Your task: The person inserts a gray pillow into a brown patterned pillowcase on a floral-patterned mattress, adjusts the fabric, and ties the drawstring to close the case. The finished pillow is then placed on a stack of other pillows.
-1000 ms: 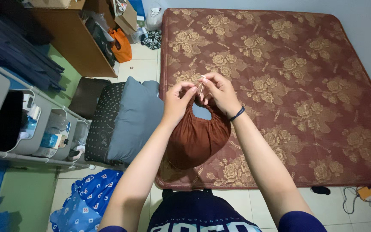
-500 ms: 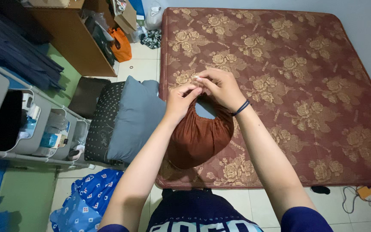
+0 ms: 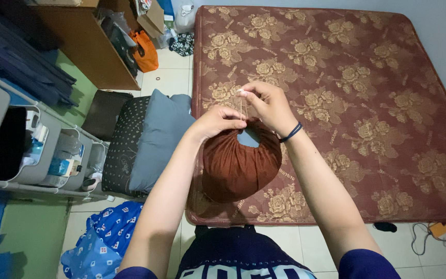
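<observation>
Nearest, a brown gathered fabric pouch (image 3: pixel 238 165) held up over the near edge of the mattress (image 3: pixel 367 103), hanging rounded below both hands, probably so the gathers stay even. Left hand (image 3: pixel 217 122) closed on the puckered rim, steadying it. Right hand (image 3: pixel 269 106) pinched shut on a thin pale thread (image 3: pixel 241 106) drawn straight up from the rim, apparently to tighten the small opening. Needle, if any, too small to make out. Beside the mattress's left edge, a grey pillow (image 3: pixel 162 139) on the floor. Farther left, a shelf rack (image 3: pixel 52 155), partly cut off.
</observation>
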